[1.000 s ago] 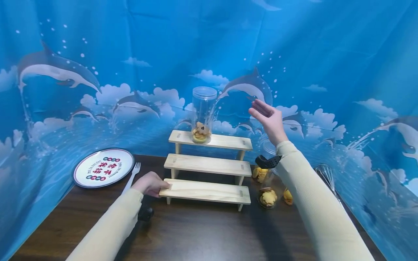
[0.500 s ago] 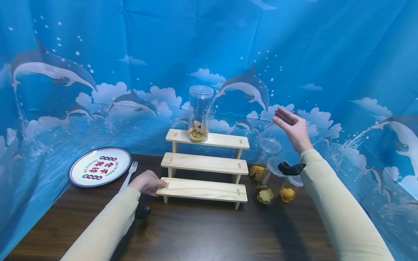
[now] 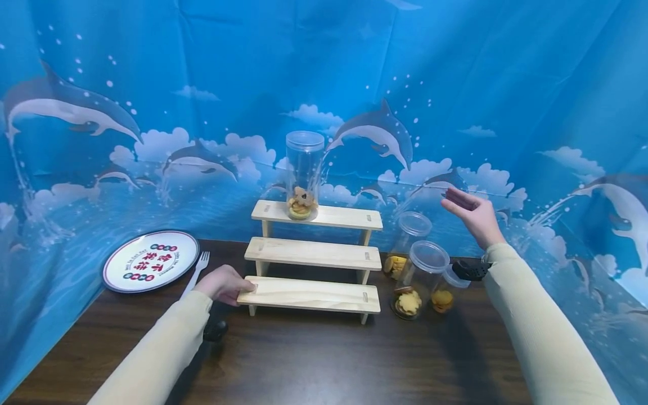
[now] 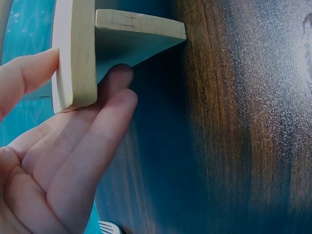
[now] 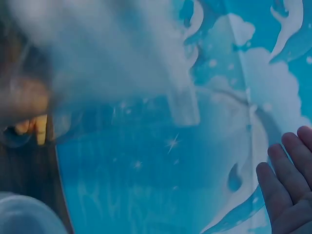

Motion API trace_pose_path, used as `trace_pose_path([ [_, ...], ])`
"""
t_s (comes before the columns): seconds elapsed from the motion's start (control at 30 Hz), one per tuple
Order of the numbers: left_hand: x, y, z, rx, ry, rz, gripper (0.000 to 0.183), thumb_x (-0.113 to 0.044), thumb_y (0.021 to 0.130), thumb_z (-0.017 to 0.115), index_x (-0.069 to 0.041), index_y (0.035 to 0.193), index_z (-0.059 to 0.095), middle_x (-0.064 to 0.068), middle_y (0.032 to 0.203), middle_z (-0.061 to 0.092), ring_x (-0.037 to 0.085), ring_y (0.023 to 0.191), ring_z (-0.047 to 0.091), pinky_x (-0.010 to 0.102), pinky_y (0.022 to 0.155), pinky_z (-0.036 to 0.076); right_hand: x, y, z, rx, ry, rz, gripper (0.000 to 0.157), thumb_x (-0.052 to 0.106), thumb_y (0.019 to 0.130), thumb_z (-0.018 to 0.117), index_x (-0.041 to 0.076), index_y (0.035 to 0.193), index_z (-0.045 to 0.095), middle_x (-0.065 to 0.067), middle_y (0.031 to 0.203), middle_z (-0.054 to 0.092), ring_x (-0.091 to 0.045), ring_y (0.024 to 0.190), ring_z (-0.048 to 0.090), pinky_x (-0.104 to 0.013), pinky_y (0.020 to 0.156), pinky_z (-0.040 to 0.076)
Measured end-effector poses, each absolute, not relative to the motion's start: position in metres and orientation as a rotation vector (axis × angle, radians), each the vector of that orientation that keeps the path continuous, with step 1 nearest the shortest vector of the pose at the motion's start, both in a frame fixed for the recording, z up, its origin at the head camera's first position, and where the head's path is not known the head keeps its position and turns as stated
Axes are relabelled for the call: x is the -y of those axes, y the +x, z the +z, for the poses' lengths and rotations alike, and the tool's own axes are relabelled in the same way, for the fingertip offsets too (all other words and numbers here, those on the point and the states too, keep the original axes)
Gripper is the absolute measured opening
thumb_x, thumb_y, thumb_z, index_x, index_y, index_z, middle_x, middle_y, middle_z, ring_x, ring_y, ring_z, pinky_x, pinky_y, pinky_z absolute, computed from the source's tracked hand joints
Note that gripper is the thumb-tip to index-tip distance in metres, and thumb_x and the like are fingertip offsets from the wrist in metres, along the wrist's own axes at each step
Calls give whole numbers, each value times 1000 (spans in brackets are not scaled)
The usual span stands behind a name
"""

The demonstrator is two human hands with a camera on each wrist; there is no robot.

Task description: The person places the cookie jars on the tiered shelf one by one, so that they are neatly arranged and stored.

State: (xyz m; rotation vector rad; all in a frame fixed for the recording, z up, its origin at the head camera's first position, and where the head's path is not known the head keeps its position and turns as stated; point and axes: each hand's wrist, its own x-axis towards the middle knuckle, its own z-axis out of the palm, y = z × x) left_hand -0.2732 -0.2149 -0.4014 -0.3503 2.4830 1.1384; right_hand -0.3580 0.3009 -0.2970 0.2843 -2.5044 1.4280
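Observation:
A three-tier wooden stand [image 3: 309,293] is on the dark table, its steps rising toward the back. My left hand [image 3: 224,284] pinches the left end of the lowest step, thumb on top and fingers underneath; the left wrist view shows this board [image 4: 83,58] between them. On the top step stands a tall clear jar [image 3: 305,163] with cookies in its bottom. My right hand [image 3: 473,215] is raised in the air with nothing in it, above and right of the jars. Its fingers [image 5: 287,175] look straight in the right wrist view. Below it stand a front jar [image 3: 422,275] and a shorter jar [image 3: 445,289].
Another lidded jar [image 3: 412,228] of cookies stands behind these, right of the stand. On the left lie a white plate [image 3: 152,261] with printed characters and a white fork [image 3: 196,273]. A blue dolphin-print cloth [image 3: 243,73] hangs behind the table [image 3: 304,360].
My right hand has moved right and down, away from the top step, uncovering the jars on the right. My left hand keeps its hold on the stand. The head view has shifted slightly right.

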Motion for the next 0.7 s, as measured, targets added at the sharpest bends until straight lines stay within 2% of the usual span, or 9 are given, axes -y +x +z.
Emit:
trace_pose_path([
  [0.33,214,-273,-403,-2481,-352,1139,35,-16,83,69,14,100,61,15,82,65,21,71,64,33,66,58,-316,-364,-328,2570,247,1462,74,49,88,60,11,146,35,-15,148,38,-31,136,35,-53,110,29],
  [0.7,215,-273,-405,-2491,-336,1147,33,-18,84,69,12,95,63,10,76,66,17,67,63,32,64,58,-312,-370,-348,2686,342,1423,75,45,89,61,9,148,32,-14,149,36,-34,137,34,-54,107,32],
])
